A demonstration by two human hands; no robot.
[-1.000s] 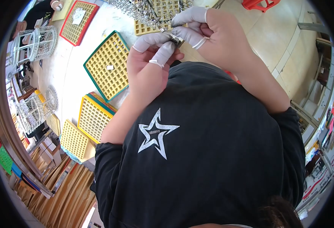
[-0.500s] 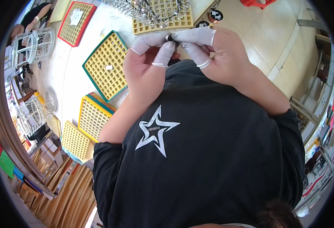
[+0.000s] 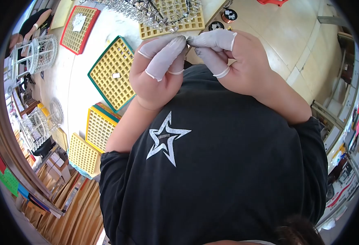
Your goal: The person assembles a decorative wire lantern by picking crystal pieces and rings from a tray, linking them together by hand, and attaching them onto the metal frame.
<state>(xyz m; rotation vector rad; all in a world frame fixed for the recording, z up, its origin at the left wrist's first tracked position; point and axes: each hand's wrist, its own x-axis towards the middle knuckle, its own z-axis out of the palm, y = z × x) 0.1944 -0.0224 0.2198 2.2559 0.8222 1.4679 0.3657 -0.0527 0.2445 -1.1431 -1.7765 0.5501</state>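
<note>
Stained white finger covers sit on the fingertips of both hands. My left hand (image 3: pixel 159 71) is closed in a pinch, its fingertips meeting those of my right hand (image 3: pixel 232 57) in front of my chest. The right one pinches too, with thumb and forefinger close together. Whatever lies between the fingertips is hidden. Just beyond them is a yellow gridded tray (image 3: pixel 147 32) with a heap of shiny metal pieces (image 3: pixel 173 16) over it. Left of my left hand lies a green-rimmed gridded tray (image 3: pixel 116 92) holding a few small pieces and a white tag (image 3: pixel 116 75).
A red-rimmed tray (image 3: pixel 79 34) is farther left, with yellow trays (image 3: pixel 100 128) nearer my left elbow. White wire racks (image 3: pixel 36 53) stand at the far left beside another person's arm (image 3: pixel 34 26). Wire spools (image 3: pixel 229 16) are by the table edge.
Both hands have drawn back from the metal heap toward my chest. The small dark and metallic piece seen between the fingertips earlier is now hidden, and my left fingers have folded further over.
</note>
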